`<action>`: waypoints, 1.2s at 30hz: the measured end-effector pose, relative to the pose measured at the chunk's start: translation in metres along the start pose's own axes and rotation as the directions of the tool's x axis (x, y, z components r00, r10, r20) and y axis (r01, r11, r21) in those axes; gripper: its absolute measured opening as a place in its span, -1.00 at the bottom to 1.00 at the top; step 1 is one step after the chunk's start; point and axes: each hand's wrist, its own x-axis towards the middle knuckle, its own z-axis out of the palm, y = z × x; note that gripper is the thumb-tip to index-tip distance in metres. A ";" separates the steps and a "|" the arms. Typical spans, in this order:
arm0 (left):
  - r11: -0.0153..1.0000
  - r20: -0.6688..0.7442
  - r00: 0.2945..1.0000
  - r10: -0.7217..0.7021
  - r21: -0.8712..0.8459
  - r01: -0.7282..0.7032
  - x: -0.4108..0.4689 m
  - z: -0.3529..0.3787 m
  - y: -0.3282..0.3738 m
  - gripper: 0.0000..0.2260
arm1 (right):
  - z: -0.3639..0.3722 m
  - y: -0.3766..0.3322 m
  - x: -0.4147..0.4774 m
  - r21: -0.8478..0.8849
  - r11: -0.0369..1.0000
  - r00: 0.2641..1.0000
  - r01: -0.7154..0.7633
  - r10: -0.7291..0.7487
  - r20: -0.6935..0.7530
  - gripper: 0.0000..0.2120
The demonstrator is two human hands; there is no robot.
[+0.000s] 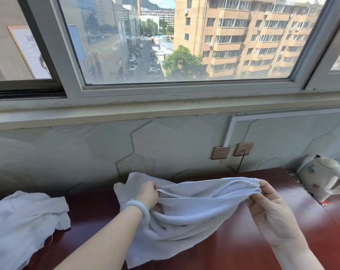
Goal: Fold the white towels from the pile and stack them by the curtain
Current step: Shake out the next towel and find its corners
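Observation:
A white towel (186,213) hangs bunched between both hands above the dark red table (233,248), its lower part draped onto the tabletop. My left hand (146,194), with a pale bangle on the wrist, grips the towel's upper edge near the middle. My right hand (262,199) pinches the gathered edge at the towel's right end. A pile of crumpled white towels (23,225) lies at the table's left side, apart from both hands. No curtain shows in this view.
A white electric kettle (321,178) stands at the table's right back corner. Two wall sockets (232,152) sit on the patterned wall behind, a black cord hanging from one. A wide window sill runs above.

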 end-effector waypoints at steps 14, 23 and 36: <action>0.968 -0.397 0.899 0.182 -0.090 -0.236 -0.062 -0.251 0.096 -0.90 | 0.090 -0.073 0.079 -0.299 0.941 0.984 0.159 -0.177 -0.035 -0.60; 0.835 -0.648 0.674 0.356 -0.104 -0.540 -0.147 -0.406 0.206 -0.90 | 0.234 -0.214 0.123 -0.295 0.823 0.874 0.485 -0.469 0.128 -0.83; 0.979 -0.353 0.930 0.107 -0.123 -0.160 -0.136 -0.376 0.146 -0.86 | 0.212 -0.179 0.136 -0.607 0.794 0.982 0.018 0.101 0.160 -0.88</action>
